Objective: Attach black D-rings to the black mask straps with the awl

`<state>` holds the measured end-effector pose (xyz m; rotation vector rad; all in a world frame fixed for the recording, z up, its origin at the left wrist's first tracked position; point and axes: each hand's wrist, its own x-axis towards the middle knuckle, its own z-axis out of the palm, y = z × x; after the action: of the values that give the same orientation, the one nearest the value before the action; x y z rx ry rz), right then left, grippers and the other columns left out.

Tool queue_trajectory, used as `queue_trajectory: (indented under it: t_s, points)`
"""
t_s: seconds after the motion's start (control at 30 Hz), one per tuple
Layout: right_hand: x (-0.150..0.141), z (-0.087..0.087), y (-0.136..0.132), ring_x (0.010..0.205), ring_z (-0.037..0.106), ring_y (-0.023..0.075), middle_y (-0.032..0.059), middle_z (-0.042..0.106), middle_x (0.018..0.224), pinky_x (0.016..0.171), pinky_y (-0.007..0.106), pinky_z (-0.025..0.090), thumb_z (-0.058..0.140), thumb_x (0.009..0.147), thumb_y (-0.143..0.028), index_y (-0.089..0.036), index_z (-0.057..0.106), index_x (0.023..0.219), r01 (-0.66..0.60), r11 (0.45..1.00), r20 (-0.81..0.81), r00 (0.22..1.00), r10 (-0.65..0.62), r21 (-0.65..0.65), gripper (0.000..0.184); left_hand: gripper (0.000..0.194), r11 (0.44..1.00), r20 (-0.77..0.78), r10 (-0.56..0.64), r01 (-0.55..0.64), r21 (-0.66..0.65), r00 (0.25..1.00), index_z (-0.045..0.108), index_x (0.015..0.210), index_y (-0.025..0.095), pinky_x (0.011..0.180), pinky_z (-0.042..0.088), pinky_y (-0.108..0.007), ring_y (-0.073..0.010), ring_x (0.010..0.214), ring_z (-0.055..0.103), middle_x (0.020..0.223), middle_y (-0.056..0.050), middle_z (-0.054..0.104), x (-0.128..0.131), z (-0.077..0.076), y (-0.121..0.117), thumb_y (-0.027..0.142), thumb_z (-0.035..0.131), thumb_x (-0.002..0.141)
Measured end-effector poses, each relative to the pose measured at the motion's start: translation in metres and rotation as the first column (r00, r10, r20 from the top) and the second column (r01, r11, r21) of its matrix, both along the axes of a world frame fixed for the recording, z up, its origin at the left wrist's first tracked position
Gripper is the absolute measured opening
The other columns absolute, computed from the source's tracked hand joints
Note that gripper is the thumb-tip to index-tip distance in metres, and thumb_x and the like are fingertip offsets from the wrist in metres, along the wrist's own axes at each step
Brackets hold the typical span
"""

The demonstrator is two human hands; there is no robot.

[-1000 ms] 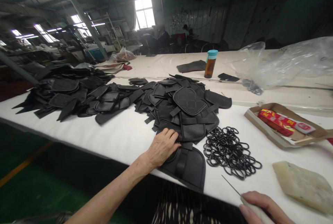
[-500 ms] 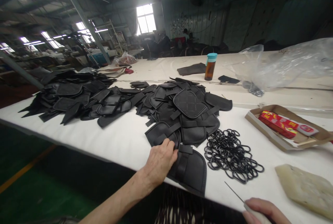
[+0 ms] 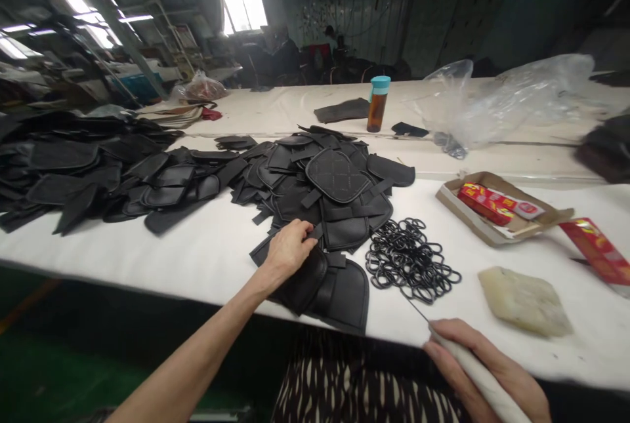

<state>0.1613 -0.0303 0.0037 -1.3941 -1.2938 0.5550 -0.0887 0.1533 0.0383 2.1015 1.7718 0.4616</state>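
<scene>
My left hand (image 3: 290,249) is closed on the edge of a black leather-like piece (image 3: 302,279) with a strap; its fingertips are partly hidden. Under and beside that piece lies another black piece (image 3: 352,295) with a rounded, stitched edge and a strap across it. At lower right, my right hand (image 3: 492,364) grips an awl (image 3: 475,367) by its pale handle. The awl's thin metal shaft points up and left, its tip near a pile of black rings (image 3: 411,259) on the white table.
More black pieces (image 3: 339,177) are heaped behind my left hand, with another heap (image 3: 63,161) at left. Rightward are a cardboard tray (image 3: 497,236), a yellowish block (image 3: 524,302) and a red box (image 3: 598,252). A bottle (image 3: 377,108) and plastic bag (image 3: 522,105) stand farther back.
The view has shifted right and down. My left hand has moved onto the upper black piece, which now overlaps the lower one more. My right hand with the awl has come farther into view.
</scene>
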Motion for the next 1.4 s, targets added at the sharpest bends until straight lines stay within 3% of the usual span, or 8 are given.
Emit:
queue_trajectory:
  t_s: [0.2,0.4,0.6,0.77,0.87,1.0,1.17,1.4]
  points:
    - [-0.002,0.016,0.004,0.070,0.067,0.0155,0.0016,0.069,0.082,0.063,0.017,0.054,0.063,0.080,-0.031,-0.022,0.064,0.087,0.170,0.984,0.155,0.975,-0.162,-0.042,0.011,0.012,0.998,0.202,0.060,-0.051,-0.047,0.978,0.044,0.064,0.021,0.052,0.034,-0.023,-0.0113,0.052,0.042,0.055,0.007,0.041,-0.003,-0.001,-0.002,0.027,0.053,0.070]
    - [0.005,-0.003,0.011,0.061,0.063,0.0134,0.0003,0.063,0.073,0.060,0.022,0.052,0.050,0.088,-0.023,-0.021,0.057,0.101,0.012,1.000,0.256,0.967,-0.009,-0.012,0.015,0.022,0.985,0.513,0.170,-0.143,-0.092,0.841,0.050,0.071,0.020,0.043,0.028,-0.019,-0.0079,0.045,0.035,0.053,0.008,0.039,-0.018,0.030,-0.035,0.038,0.062,0.071]
    - [-0.013,-0.006,0.046,0.074,0.060,0.0182,0.0047,0.063,0.082,0.067,0.030,0.048,0.048,0.087,-0.015,-0.019,0.057,0.099,-0.056,0.991,0.468,0.884,-0.006,0.119,0.015,0.018,0.979,0.604,0.168,-0.063,-0.193,0.779,0.055,0.082,0.021,0.043,0.031,-0.017,-0.0075,0.045,0.039,0.050,0.009,0.043,0.014,0.052,-0.080,0.035,0.064,0.074]
    - [-0.022,-0.007,0.068,0.077,0.057,0.0218,0.0073,0.060,0.081,0.068,0.033,0.044,0.048,0.085,-0.011,-0.017,0.060,0.090,-0.085,0.993,0.564,0.826,0.024,0.083,0.014,0.014,0.944,0.647,0.150,0.087,-0.319,0.747,0.060,0.078,0.018,0.046,0.037,-0.018,-0.0087,0.048,0.045,0.052,0.006,0.050,0.045,0.037,-0.090,0.032,0.059,0.077]
    - [-0.024,-0.010,0.073,0.071,0.054,0.0210,0.0064,0.058,0.074,0.065,0.032,0.042,0.046,0.086,-0.010,-0.016,0.060,0.087,-0.103,0.993,0.601,0.797,0.053,0.049,0.016,0.017,0.922,0.634,0.174,0.101,-0.374,0.753,0.060,0.068,0.017,0.046,0.037,-0.019,-0.0088,0.046,0.044,0.048,0.005,0.048,0.051,0.019,-0.088,0.031,0.056,0.077]
    - [-0.023,-0.012,0.078,0.069,0.052,0.0201,0.0047,0.056,0.071,0.063,0.031,0.040,0.047,0.085,-0.010,-0.016,0.061,0.088,-0.121,0.993,0.597,0.798,0.088,0.014,0.015,0.019,0.892,0.631,0.236,0.092,-0.442,0.739,0.062,0.073,0.016,0.044,0.035,-0.019,-0.0084,0.042,0.042,0.047,0.005,0.048,0.049,0.000,-0.088,0.033,0.055,0.077]
    - [-0.018,-0.009,0.078,0.070,0.054,0.0177,0.0032,0.058,0.076,0.065,0.029,0.042,0.049,0.083,-0.014,-0.019,0.059,0.091,-0.101,0.995,0.507,0.856,0.101,-0.027,0.013,0.021,0.892,0.630,0.254,0.075,-0.446,0.734,0.062,0.074,0.015,0.045,0.034,-0.019,-0.0076,0.041,0.042,0.047,0.005,0.050,0.049,-0.003,-0.090,0.034,0.055,0.078]
    - [-0.008,0.009,0.069,0.060,0.056,0.0122,-0.0023,0.058,0.071,0.054,0.022,0.046,0.055,0.084,-0.024,-0.021,0.047,0.084,0.045,0.997,0.295,0.955,-0.024,-0.064,0.008,0.022,0.874,0.655,0.206,0.165,-0.457,0.727,0.061,0.069,0.015,0.039,0.031,-0.018,-0.0073,0.037,0.039,0.042,0.005,0.048,0.066,-0.003,-0.089,0.035,0.054,0.077]
